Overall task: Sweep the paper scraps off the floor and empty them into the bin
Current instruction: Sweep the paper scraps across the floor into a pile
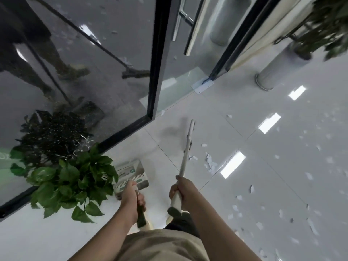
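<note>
At the far left of the frame a dark glass wall [75, 53] with a black frame mirrors a standing figure, blurred and dim. Below it, at lower left, a leafy green plant [73, 183] spreads glossy pointed leaves; its pot is hidden under them. Just right of the plant sits the dustpan [131, 176], a pale plastic tray with a comb-like toothed edge and a green label too blurred to read; whether anything lies in it cannot be made out. The left hand [130, 198] is wrapped round the dark grip of the dustpan's upright handle, at lower centre. To its right, the right hand [180, 191] is curled round the broom [185, 153], a slim pale pole running up towards the middle of the frame; the broom's head is smeared by motion and hard to see. The glossy grey tiled floor [282, 176] fills the right half, shining with rectangular light reflections. The paper scraps [210, 163], small, white and ragged, lie strewn over it from beside the pole out to the right edge, many blurred. At upper right a ribbed grey cylinder [271, 72] stands under dark foliage cut off by the frame.
</note>
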### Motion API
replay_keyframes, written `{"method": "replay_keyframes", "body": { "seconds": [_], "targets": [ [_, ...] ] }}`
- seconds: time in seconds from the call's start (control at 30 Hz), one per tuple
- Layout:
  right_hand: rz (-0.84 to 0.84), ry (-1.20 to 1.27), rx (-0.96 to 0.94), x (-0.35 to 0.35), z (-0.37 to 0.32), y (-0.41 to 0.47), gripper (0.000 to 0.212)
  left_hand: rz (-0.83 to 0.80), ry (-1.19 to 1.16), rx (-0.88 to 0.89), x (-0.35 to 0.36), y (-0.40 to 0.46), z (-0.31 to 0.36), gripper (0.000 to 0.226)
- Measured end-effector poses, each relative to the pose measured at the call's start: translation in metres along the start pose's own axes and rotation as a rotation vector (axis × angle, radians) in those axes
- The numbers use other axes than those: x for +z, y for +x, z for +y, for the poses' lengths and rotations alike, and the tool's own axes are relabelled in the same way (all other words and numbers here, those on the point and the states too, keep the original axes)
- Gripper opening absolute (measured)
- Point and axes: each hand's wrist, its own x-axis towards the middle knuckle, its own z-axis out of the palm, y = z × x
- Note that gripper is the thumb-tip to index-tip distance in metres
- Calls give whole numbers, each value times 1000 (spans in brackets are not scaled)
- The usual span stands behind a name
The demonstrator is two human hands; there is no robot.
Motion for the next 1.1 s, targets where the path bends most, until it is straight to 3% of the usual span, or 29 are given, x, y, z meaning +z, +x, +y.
{"method": "replay_keyframes", "body": {
  "seconds": [0.17,0.27,0.37,0.4,0.5,0.53,0.63,0.73,0.9,1.1],
  "targets": [
    [-151,299,39,-63,-23,-1,28,-35,33,49,23,2,10,39],
    [-326,519,90,-101,-27,8,19,-33,58,55,45,-2,9,37],
    [-476,711,144,-139,-21,25,47,-8,86,69,63,-4,4,37],
    [-489,763,153,-152,-21,30,47,1,94,75,68,-6,2,37],
    [-335,826,165,-195,-32,33,14,48,122,96,82,-13,-2,37],
    [-260,822,170,-207,-39,34,6,65,126,93,86,-16,-4,38],
    [-121,714,152,-214,-63,32,14,109,98,80,95,-24,-15,37],
    [-18,422,79,-173,-83,26,13,169,32,79,95,-36,-33,34],
    [-87,244,64,-100,-61,5,20,267,-69,9,72,-52,-73,35],
    [-209,240,162,-53,-14,-58,13,366,-164,12,58,-74,-103,33]
  ]
}}
